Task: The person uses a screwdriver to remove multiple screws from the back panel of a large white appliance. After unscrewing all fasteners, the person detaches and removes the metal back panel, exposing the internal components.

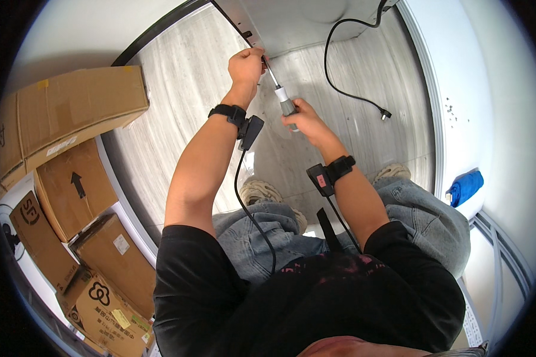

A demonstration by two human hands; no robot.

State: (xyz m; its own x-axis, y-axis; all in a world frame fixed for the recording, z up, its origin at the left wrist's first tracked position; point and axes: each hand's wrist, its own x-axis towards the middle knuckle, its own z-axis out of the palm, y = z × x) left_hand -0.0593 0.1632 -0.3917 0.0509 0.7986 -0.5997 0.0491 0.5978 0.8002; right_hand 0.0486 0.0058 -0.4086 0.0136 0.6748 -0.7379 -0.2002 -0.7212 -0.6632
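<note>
My right hand (307, 121) grips the grey and white handle of a screwdriver (283, 98). Its metal shaft points up and to the left, toward the lower edge of a grey metal appliance panel (304, 27). At that edge my left hand (246, 65) is closed, fingertips pinched together beside the screwdriver's tip. Whatever those fingers hold, if anything, is hidden, and so is the tip itself. Each wrist wears a black strap with a small black device; the left device (251, 132) and the right device (320, 179) both trail cables.
A black power cord (327, 68) curves from the appliance across the wood-look floor (184, 89), ending in a plug (386, 113). Cardboard boxes (80, 110) are stacked at the left. On the right, a blue bundle (466, 188) lies by the white wall (488, 77). My shoes are below my hands.
</note>
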